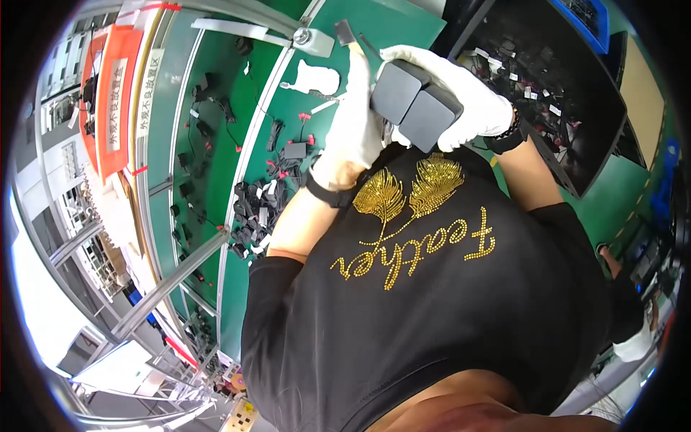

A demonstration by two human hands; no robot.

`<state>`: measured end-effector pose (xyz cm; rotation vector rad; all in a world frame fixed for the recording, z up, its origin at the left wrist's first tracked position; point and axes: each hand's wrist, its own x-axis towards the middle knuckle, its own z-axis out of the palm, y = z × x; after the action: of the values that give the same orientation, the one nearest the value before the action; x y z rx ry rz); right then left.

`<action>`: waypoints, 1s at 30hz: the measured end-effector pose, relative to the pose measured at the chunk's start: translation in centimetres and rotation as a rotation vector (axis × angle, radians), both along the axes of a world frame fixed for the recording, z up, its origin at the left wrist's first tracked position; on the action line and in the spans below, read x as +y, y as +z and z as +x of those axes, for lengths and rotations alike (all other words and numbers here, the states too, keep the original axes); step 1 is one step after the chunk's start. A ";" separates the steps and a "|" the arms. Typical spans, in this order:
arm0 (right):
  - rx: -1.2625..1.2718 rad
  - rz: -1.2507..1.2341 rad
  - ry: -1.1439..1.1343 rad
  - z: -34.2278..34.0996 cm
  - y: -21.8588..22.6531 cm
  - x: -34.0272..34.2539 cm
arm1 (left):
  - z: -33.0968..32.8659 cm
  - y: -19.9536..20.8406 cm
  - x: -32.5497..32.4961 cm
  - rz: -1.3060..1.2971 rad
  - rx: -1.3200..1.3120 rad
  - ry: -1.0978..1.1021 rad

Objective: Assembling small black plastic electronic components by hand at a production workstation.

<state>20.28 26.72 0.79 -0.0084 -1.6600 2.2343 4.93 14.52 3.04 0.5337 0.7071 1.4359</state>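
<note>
Both my hands wear white gloves and are raised in front of my chest. My right hand (471,97) is closed around two black, block-shaped power adapters (417,104) that lie side by side, with its fingers over their far edge and outer side. My left hand (356,119) presses against the adapters' left side, one finger stretched upward; its other fingers are partly hidden. By that fingertip is a small dark flat piece (345,33), too small to name. Beyond the left wrist, a white glove-like item (314,78) lies on the green bench (389,25).
Black adapters and cables (259,212) with red ties heap on the bench left of my forearm. A metal frame rail (237,137) separates them from a green strip with more cables. At right stands a large black tray (568,93) of dark parts, with a blue bin (586,21) behind.
</note>
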 end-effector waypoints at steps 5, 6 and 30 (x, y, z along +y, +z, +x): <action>-0.025 -0.188 -0.013 1.6 0.4 1.0 | 2.4 1.4 0.1 -0.228 0.388 -0.081; 0.063 -0.163 -0.046 1.3 0.0 1.1 | 2.7 1.6 0.5 -0.228 0.389 -0.086; 0.381 -0.654 -0.031 0.2 -1.2 1.3 | 6.3 2.4 3.0 -0.210 -0.027 0.199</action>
<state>20.44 27.98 -0.44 0.2091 -0.6949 2.4574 11.26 17.52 5.48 0.2862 0.8968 1.5282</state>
